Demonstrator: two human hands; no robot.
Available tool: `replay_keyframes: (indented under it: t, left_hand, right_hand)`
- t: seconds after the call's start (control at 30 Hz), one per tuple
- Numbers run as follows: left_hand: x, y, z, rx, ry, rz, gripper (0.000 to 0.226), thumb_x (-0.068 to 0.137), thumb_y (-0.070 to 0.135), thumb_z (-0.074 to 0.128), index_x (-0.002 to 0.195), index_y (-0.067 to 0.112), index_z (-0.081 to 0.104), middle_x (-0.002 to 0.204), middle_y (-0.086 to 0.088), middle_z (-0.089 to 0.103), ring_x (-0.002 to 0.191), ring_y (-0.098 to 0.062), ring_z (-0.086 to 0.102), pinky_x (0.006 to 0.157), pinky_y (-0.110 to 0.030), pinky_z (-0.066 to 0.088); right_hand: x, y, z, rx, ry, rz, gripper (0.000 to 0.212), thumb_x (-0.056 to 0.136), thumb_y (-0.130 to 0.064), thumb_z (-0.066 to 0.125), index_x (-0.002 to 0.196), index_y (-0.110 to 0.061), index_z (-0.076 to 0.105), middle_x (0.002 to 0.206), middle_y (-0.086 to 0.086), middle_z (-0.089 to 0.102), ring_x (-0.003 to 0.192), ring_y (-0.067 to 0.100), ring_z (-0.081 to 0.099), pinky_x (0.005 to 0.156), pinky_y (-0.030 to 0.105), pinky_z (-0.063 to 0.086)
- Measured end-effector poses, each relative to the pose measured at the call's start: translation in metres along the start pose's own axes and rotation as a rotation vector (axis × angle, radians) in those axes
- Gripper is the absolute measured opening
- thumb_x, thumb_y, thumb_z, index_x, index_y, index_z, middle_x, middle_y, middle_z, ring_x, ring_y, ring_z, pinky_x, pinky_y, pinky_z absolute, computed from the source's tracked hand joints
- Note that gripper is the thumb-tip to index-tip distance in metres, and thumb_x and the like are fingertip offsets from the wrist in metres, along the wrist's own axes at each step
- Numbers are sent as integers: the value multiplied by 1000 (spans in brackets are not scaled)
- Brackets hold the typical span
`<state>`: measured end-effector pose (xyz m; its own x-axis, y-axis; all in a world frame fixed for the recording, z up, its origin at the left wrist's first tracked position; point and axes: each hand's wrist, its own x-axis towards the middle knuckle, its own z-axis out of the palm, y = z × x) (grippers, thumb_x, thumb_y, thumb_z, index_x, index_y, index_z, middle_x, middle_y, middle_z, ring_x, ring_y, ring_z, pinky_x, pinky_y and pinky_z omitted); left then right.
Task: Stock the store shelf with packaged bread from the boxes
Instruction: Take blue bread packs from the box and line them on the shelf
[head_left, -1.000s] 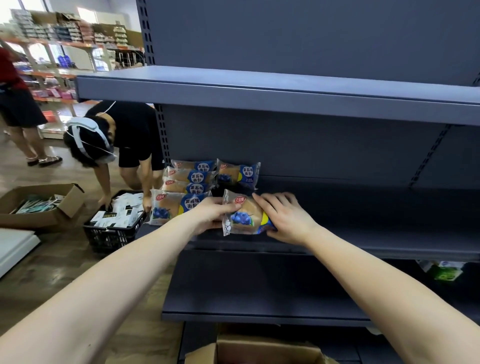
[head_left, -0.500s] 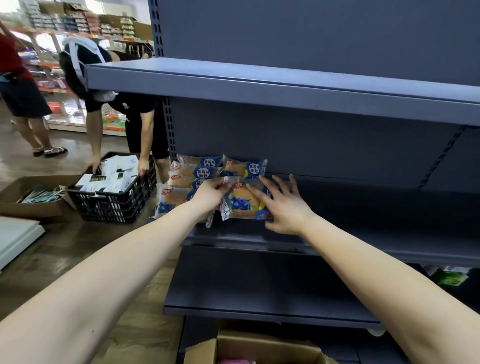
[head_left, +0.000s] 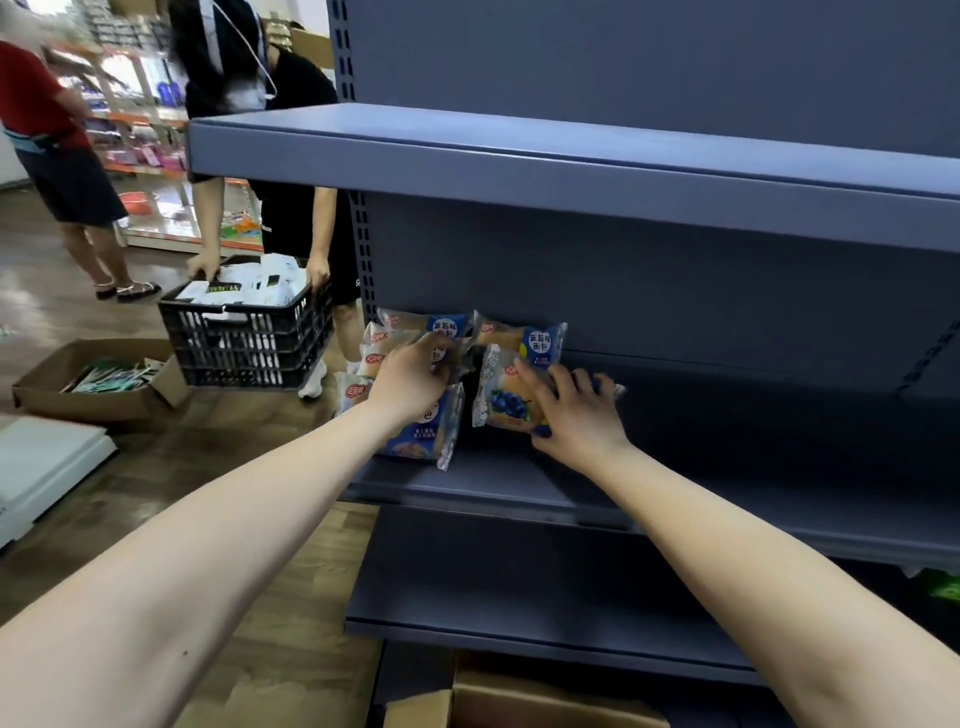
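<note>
The clear-wrapped blueberry bread packet (head_left: 501, 397) stood on edge on the grey metal shelf (head_left: 519, 491), right hand (head_left: 576, 415) pressing it flat-fingered. Left hand (head_left: 410, 376) rested spread on the neighbouring stack (head_left: 415, 338). Released carelessly, the packet was judged likely to topple forward.

Blueberry bread packets (head_left: 511, 395) clustered on grey shelf (head_left: 675, 499).

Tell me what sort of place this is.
Likely a retail store being stocked: grey metal gondola shelving, blue-labelled packaged bread on it, and stocked merchandise racks behind.
</note>
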<state>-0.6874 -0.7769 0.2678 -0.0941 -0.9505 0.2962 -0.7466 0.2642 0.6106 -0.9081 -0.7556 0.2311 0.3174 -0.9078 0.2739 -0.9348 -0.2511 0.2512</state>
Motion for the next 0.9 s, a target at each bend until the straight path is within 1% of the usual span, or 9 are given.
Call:
replay_keyframes:
  t: [0.07,0.13,0.23,0.33,0.43,0.57,0.63,0.73,0.9]
  left_hand:
    - [5,-11,3,76,-12,4,39,89,9,49,127,15,55,135,-8,51,126,-30,43,103,-38,35]
    - [13,-20,7,158,-73,-2,41,92,15,47,133,16,50,140,-7,47,130,-31,39,108,-39,31]
    - [26,-27,9,245,-146,-17,45,95,20,45,139,18,43,146,-5,41,133,-29,37,110,-38,27]
    - [41,-31,14,277,-163,-15,49,97,31,41,144,18,36,150,-3,36,136,-28,33,113,-41,24]
    - [56,-34,22,336,-167,-74,52,98,42,36,144,17,35,151,-5,33,139,-28,28,115,-45,18]
    - [67,-41,35,388,-206,-120,60,97,50,29,149,19,25,159,-6,17,146,-26,12,118,-48,5]
    - [68,-45,41,379,-222,-134,61,98,50,27,151,21,21,160,-4,12,147,-25,5,118,-48,1]
    - [68,-47,45,380,-204,-126,61,98,49,27,152,21,19,160,-3,9,148,-23,2,118,-47,-1]
    - [69,-48,44,379,-192,-132,61,98,49,28,152,22,19,161,-2,9,148,-22,1,118,-46,-1]
  right_hand:
    - [4,-1,7,27,-86,31,99,84,-44,62,151,-30,-9,144,9,27,126,33,34,108,55,20]
    - [11,-3,14,-1,-94,49,97,87,-41,61,151,-29,-11,143,9,27,128,33,32,110,58,13]
    - [25,-6,22,-23,-97,95,99,86,-36,65,151,-28,-9,143,9,30,131,33,31,111,62,9]
    - [44,-6,32,5,-99,154,100,85,-25,66,151,-29,-8,144,7,30,133,34,29,110,65,7]
    - [59,-9,42,37,-85,152,100,84,-22,67,152,-29,-7,144,6,30,135,34,26,110,65,7]
    - [73,-15,51,4,-62,101,107,81,-22,70,151,-30,-10,149,6,23,138,33,20,111,62,7]
    - [78,-17,55,34,-58,94,104,82,-21,69,151,-32,-9,150,5,22,139,33,18,111,62,6]
    - [85,-12,59,115,-70,57,98,82,-25,66,151,-33,-3,150,3,20,142,29,13,112,62,3]
    - [92,-2,61,252,-149,-13,95,81,-44,62,152,-31,1,155,4,9,144,27,0,114,61,-1]
